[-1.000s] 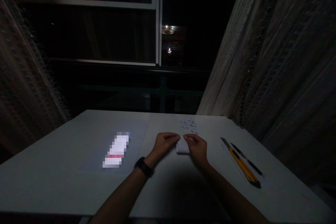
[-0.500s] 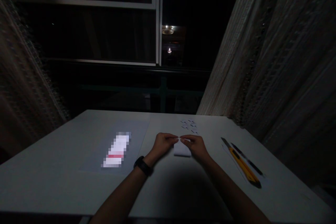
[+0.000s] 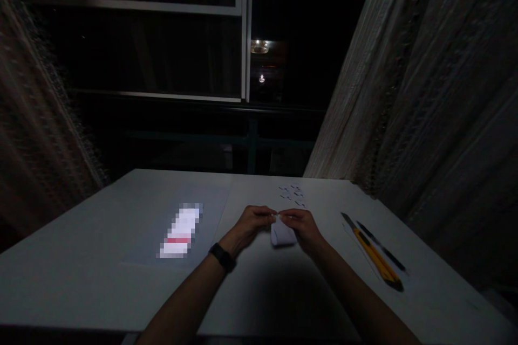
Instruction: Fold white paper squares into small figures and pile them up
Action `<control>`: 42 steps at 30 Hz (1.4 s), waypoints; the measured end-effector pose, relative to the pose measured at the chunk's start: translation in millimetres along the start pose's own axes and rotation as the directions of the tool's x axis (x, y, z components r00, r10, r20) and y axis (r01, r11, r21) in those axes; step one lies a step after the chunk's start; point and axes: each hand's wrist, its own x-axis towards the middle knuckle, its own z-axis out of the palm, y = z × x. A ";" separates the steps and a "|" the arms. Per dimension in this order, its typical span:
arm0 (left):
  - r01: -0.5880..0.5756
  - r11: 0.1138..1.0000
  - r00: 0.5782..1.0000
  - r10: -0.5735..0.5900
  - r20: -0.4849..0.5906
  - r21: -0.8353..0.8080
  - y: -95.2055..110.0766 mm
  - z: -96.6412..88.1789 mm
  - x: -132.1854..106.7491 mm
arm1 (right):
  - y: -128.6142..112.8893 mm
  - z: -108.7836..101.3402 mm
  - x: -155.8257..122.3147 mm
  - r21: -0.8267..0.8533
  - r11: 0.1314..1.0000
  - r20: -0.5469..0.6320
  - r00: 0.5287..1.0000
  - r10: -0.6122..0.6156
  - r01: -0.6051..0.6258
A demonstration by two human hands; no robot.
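A small folded piece of white paper (image 3: 284,234) is pinched along its far edge, just above the white table. My left hand (image 3: 257,221), with a black watch (image 3: 222,256) on its wrist, grips the paper's far left corner between thumb and fingers. On the other side my right hand (image 3: 300,223) pinches the far right part, its fingertips almost meeting the left ones. The paper's near end curves as a loop facing me. Beyond the hands lie several small paper pieces with dark marks (image 3: 298,194).
On the right of the table (image 3: 251,302) rest a yellow box cutter (image 3: 378,259) and a black pen (image 3: 382,248), with a thin paper strip beside them. At left, a bright pixelated rectangle (image 3: 182,229) lies on a pale sheet (image 3: 214,210). Curtains (image 3: 348,97) and a window stand behind.
The folded paper has tilted and shifted slightly right, its near end now showing a looped fold. Both hands stay pinched on it, with the fingers slightly moved.
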 end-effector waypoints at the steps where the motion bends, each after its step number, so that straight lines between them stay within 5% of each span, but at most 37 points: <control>1: 0.009 1.000 1.000 -0.009 0.017 -0.008 0.7 0.1 -0.5 | -0.5 1.1 -0.8 0.009 1.000 0.002 1.000 0.005 -0.005; 22: 0.016 0.998 1.000 -0.016 -0.003 0.057 6.2 1.2 -1.5 | 0.8 6.4 -3.8 -0.024 1.000 -0.045 0.999 -0.015 0.014; 29: 0.013 0.987 0.989 0.011 -0.146 0.158 0.6 0.0 4.4 | 3.2 2.7 -0.3 -0.114 0.992 -0.160 0.984 -0.079 0.061; 42: -0.030 0.788 0.957 0.200 -0.209 0.615 -3.2 2.8 4.6 | 1.3 4.4 -0.7 -0.463 0.877 -0.157 0.962 -0.223 0.127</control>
